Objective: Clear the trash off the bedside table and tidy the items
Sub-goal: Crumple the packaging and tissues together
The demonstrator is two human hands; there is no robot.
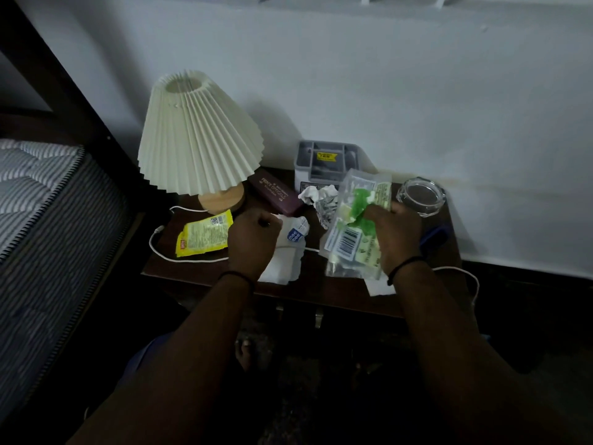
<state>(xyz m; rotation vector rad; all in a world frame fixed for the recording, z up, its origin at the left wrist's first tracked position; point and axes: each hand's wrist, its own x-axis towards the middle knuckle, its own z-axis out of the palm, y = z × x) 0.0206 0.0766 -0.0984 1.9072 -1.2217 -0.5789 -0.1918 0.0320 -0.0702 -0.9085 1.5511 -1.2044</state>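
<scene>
Dark bedside table [205, 274] beside the bed: right hand [396, 232] grips the clear wrapper [349, 226], left hand [253, 236] clenches tissue [282, 261]. Best gather both fully before lifting, sparing the cable [179, 259].

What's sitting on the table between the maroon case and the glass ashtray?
In the head view, crumpled white paper and the clear plastic packet held by the right hand lie between the maroon case and ashtray.

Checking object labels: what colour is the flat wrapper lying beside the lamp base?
Yellow wrapper, with a small red patch; head view.
</scene>
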